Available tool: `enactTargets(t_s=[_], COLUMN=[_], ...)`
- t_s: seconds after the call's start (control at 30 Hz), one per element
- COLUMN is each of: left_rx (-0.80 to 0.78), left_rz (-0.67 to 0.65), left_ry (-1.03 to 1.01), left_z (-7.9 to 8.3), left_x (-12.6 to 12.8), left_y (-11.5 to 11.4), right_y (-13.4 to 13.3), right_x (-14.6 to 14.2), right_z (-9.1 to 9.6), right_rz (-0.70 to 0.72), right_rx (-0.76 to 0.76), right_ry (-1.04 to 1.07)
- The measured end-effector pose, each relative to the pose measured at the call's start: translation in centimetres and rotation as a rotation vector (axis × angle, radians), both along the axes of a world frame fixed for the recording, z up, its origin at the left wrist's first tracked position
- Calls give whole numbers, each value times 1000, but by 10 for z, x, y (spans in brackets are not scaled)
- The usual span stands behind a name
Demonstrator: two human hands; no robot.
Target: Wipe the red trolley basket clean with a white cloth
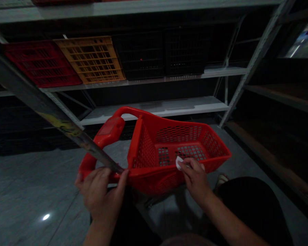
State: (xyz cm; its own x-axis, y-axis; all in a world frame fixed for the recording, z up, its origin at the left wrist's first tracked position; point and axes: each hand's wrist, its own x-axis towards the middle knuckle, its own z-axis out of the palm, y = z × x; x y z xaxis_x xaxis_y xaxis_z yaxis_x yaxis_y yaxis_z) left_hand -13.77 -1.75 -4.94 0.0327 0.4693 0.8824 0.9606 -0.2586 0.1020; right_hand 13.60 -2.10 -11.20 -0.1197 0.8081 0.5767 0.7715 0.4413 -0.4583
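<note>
A small white piece is pinched by the fingertips of the right hand, just inside the near rim of a red plastic shopping basket. That rim is gripped by the left hand, its fingers closed narrowly. Red, yellow and black crates are shelved beyond.

Red, yellow and black plastic crates line a metal shelf.

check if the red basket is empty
Nearly empty: the red plastic basket shows bare mesh inside, and only a white cloth pinched in the right hand sits within it.
</note>
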Motion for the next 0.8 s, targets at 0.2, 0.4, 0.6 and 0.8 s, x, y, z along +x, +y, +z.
enactTargets(t_s=[0.2,0.4,0.6,0.8], left_rx=[15,14,17,7], left_rz=[17,7,11,15], left_ry=[-21,-10,1,-25], left_z=[4,3,3,6], left_x=[6,5,5,8], left_y=[-1,-1,-1,-3], right_y=[-2,-3,-3,-6], right_x=[-14,-61,-34,-17], right_z=[8,36,29,27], right_rz=[-6,165,48,-79], right_rx=[-44,-53,-100,-158], right_ry=[63,51,-35,-76])
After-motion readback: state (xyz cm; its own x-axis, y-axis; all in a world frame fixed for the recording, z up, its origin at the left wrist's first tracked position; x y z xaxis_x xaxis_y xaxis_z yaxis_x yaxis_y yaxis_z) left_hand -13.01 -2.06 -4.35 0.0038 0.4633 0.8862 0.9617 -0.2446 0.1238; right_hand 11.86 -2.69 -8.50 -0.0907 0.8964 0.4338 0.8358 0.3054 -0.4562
